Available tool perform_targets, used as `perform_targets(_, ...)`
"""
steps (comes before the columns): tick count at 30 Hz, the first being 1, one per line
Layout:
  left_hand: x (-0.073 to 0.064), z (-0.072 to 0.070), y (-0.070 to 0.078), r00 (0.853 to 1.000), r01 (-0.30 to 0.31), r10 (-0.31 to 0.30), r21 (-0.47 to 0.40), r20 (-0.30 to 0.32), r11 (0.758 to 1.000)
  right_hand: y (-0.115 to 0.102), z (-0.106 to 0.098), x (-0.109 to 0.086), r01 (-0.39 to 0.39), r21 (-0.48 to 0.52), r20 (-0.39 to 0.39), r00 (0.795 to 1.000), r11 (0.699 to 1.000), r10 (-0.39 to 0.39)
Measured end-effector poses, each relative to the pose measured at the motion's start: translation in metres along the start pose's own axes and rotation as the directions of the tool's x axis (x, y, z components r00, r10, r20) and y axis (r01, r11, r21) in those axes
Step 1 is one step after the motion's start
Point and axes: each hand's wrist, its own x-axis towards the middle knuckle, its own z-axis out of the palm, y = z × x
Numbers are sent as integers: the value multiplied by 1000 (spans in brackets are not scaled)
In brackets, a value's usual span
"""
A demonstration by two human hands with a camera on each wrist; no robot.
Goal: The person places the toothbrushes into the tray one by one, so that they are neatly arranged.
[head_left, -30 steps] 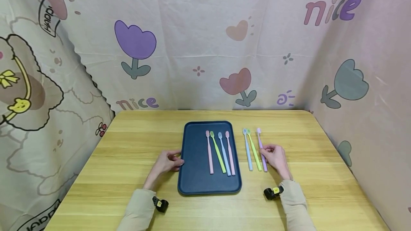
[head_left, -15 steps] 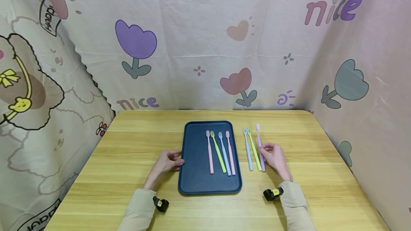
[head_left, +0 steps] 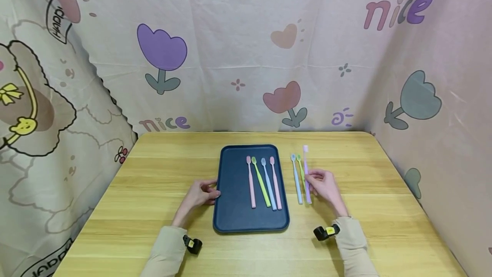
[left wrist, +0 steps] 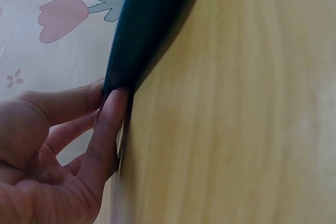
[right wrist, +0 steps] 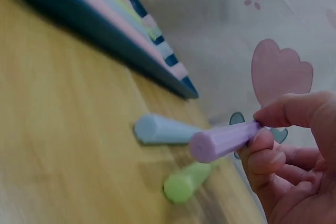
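Note:
My right hand (head_left: 325,185) pinches a purple toothbrush (head_left: 306,163) by its handle between thumb and fingers, bristle end pointing to the back. In the right wrist view the purple handle (right wrist: 223,142) is lifted off the table, above a blue toothbrush (right wrist: 165,129) and a green toothbrush (right wrist: 186,183) lying there. The head view shows it overlapping the green one. My left hand (head_left: 200,193) grips the left rim of a dark blue tray (head_left: 234,221), thumb and fingers at the edge in the left wrist view. On the tray lie two pink toothbrushes, a green and a blue one (head_left: 269,185).
The wooden table (head_left: 153,174) reaches back to a printed curtain (head_left: 230,33), which also hangs along both sides. A black wrist camera (head_left: 326,232) sits on the right sleeve, another one (head_left: 193,245) on the left.
My right hand has raised the purple toothbrush and shifted it left, from beside the green one to overlapping it. The left hand and the tray have stayed put.

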Motion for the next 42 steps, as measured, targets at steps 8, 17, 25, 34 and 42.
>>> perform_targets(8,1,1,0,1000,11,-11,-6,-10,1000,-15,15,-4,-23,126,83,996,992,13)
perform_targets(17,1,0,-1,1000,3,-3,-5,-7,1000,-23,36,-10,-2,132,182,983,991,-22)
perform_targets(25,0,1,2,1000,10,-10,-1,1,1000,-27,57,-16,7,126,175,984,992,-29)
perform_targets(34,-1,0,1,1000,2,-2,-10,8,1000,-27,78,-19,40,151,225,972,988,-73)
perform_targets(42,1,0,-1,1000,19,-19,-22,1,1000,-29,92,-24,83,168,283,951,982,-129)
